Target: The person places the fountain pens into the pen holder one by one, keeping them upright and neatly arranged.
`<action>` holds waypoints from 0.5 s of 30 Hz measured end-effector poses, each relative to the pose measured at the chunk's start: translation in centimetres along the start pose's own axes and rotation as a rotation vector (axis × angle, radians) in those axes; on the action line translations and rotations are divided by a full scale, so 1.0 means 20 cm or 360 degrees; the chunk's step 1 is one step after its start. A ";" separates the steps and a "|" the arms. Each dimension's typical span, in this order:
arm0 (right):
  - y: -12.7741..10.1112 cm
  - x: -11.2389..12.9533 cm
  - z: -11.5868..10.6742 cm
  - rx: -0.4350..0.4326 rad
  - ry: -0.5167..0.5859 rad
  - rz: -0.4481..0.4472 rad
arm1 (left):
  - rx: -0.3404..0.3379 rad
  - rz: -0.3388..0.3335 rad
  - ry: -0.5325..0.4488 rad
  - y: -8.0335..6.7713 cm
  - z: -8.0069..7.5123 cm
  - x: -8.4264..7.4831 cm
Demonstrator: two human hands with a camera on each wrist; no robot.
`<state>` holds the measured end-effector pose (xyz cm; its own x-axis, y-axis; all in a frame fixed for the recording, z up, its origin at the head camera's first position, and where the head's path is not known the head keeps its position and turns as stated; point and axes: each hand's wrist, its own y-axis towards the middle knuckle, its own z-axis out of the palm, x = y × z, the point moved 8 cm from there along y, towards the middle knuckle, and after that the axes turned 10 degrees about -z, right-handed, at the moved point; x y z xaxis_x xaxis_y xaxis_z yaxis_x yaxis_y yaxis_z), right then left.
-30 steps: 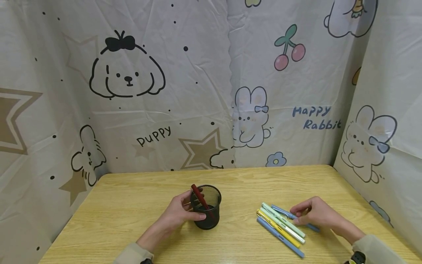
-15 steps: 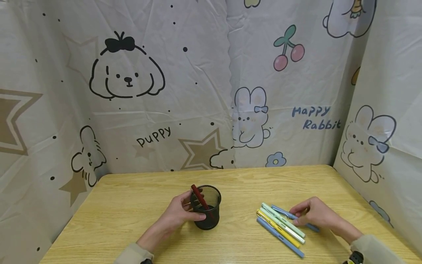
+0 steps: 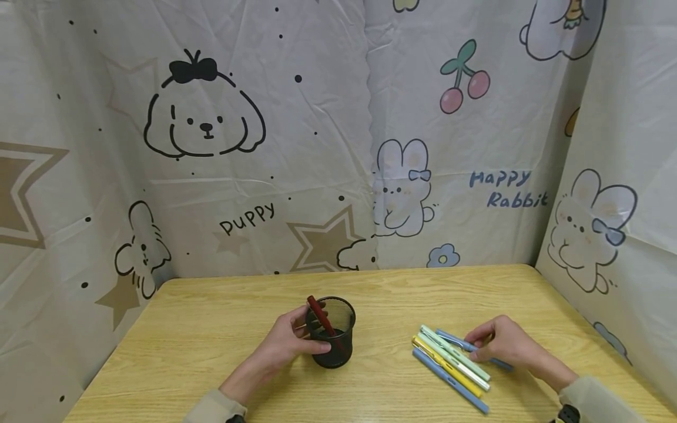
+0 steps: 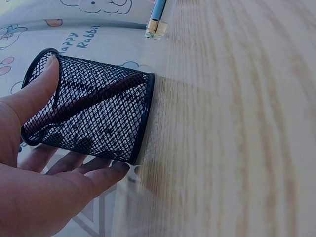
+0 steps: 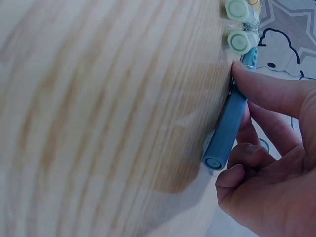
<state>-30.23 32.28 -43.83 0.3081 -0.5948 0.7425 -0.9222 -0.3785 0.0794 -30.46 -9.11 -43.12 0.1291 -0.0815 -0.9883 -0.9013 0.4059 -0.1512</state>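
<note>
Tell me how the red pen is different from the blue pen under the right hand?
The dark red pen stands tilted inside the black mesh cup held by the left hand; the light blue pen lies flat on the wooden table, pinched by the right hand. They differ in colour. Both are slim pens.

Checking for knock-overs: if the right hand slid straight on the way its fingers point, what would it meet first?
Probably the green pens just left of the blue pen that the right hand pinches; depth is uncertain.
</note>
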 end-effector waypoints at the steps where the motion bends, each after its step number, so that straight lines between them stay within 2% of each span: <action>1: 0.00 0.00 0.00 -0.0001 0.0000 -0.0002 | 0.0001 0.0003 0.0001 0.00 0.00 0.00; 9: 0.00 0.00 -0.01 -0.0024 -0.0073 0.0012 | -0.0003 -0.0003 0.0005 0.00 0.00 0.00; 15: -0.02 -0.01 -0.01 -0.0035 -0.0013 0.0047 | -0.0001 -0.0004 -0.0008 0.00 0.00 0.00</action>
<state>-30.08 32.77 -43.85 0.2824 -0.6114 0.7392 -0.9358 -0.3451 0.0721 -30.47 -9.12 -43.15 0.1334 -0.0783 -0.9880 -0.9013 0.4050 -0.1538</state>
